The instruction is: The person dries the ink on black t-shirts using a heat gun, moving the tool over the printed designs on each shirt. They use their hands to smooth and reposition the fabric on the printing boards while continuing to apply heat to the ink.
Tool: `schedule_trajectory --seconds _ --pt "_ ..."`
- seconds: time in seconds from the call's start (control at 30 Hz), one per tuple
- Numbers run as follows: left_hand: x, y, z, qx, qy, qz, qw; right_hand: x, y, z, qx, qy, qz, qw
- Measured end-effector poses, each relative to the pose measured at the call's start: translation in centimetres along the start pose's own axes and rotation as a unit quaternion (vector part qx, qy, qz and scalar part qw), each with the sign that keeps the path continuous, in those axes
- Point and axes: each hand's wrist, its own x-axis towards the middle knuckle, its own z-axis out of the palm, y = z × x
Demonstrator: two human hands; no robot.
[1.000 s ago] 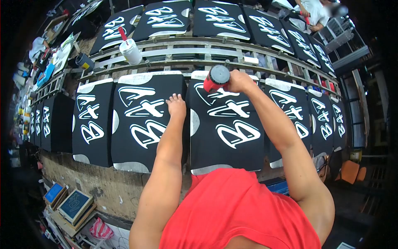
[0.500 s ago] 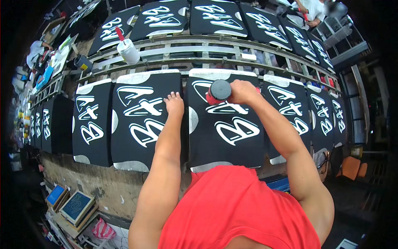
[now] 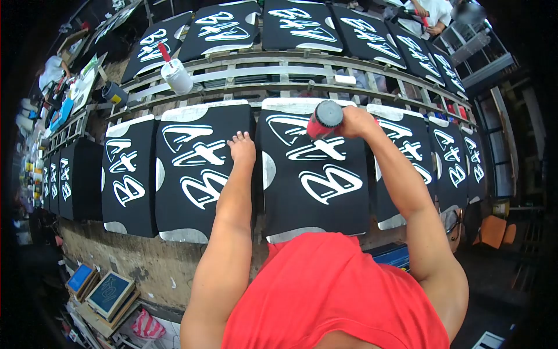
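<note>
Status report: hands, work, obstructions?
Right hand holding red, grey-ended tool above black fabric panel lettered white. Left hand open at neighbouring black panel. No obstruction visible.

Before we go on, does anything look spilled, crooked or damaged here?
Nothing clearly stands out: the white lettering on the panel below the red tool shows no obvious smear. The white tub by the rails looks tilted, but wide-lens distortion may explain that.

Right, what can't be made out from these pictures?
Red tool: grip, head view, hidden by the right hand.
Black panel under it: upper part, head view, partly covered by that tool and hand.
Top-right person: head view, partly cut off by the top edge.
Far-left clutter: head view, too small and blurred.
</note>
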Motion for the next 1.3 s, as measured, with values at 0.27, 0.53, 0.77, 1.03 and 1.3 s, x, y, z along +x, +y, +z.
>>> schedule_trajectory --seconds 0.27,0.53,0.77,1.03,1.3 --pt "-0.3 -0.1 -0.4 0.018 -0.005 0.008 1.0 -0.6 3.1 -0.6 -0.004 -0.009 0.022 1.0" --pt "-0.5 0.0 -0.7 0.013 -0.012 0.012 1.0 -3.1 6.5 -0.2 0.009 -0.012 0.071 0.997" --pt "-0.4 0.0 -0.8 0.004 -0.019 0.007 1.0 -3.9 11.6 1.7 0.012 0.005 0.119 0.993" --pt "-0.1 -0.1 0.5 -0.03 0.032 0.007 0.999 -6.5 9.3 1.1 0.051 0.002 0.069 0.996" --pt "0.1 -0.2 0.8 -0.011 0.02 0.013 1.0 -5.1 5.8 1.2 0.036 -0.04 0.06 0.997"
